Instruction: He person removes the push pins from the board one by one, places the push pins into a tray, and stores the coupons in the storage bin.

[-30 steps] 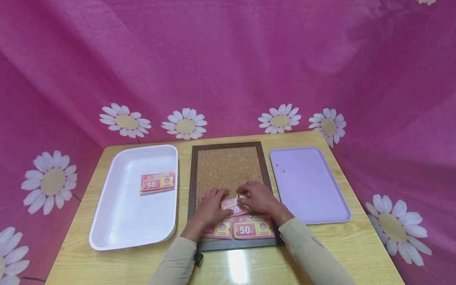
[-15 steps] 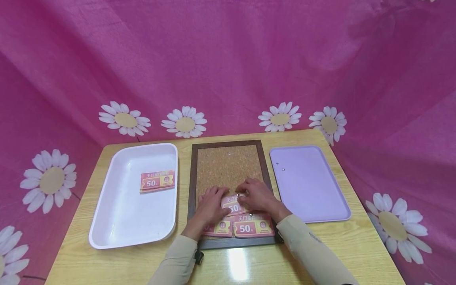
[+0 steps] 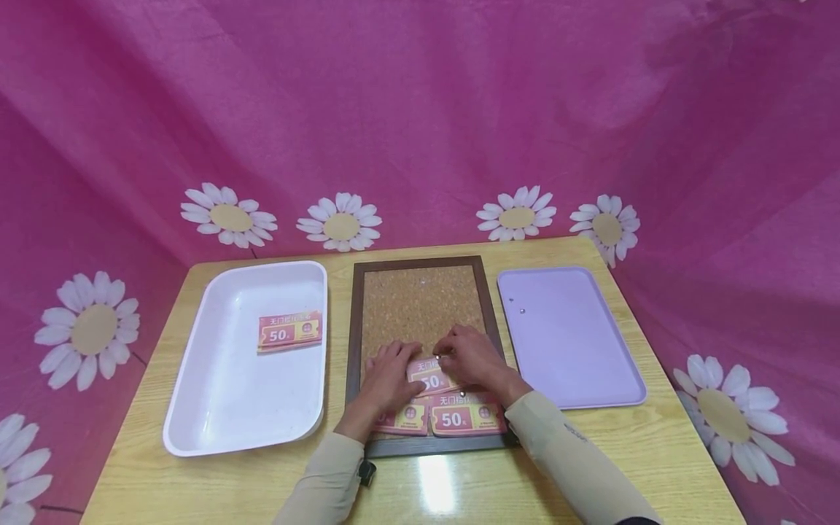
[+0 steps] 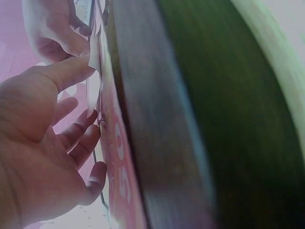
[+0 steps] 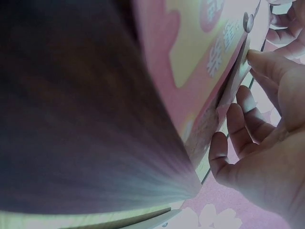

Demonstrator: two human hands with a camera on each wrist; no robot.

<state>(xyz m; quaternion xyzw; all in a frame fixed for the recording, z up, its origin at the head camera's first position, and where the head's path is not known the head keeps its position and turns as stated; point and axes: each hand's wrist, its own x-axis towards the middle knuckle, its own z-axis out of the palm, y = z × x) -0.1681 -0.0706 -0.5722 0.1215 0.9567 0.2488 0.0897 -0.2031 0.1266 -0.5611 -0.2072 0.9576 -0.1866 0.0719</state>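
A brown-framed cork board lies in the middle of the table in the head view. My left hand holds the left end of an upper pink-and-yellow coupon between thumb and index finger. In the left wrist view that coupon stands slightly off the board at its edge. My right hand pinches a small silver thumbtack at the coupon's top edge. Below lie two more coupon stacks, the right one bearing a thumbtack, the left one partly under my left wrist.
To the left, a white tray contains a stack of coupons. On the right a purple tray has two small thumbtacks near its left edge. A pink flowered cloth hangs behind the wooden table.
The right hand's fingertips have shifted slightly and cover more of the thumbtack at the upper coupon's top edge. My left hand keeps its place on the coupon.
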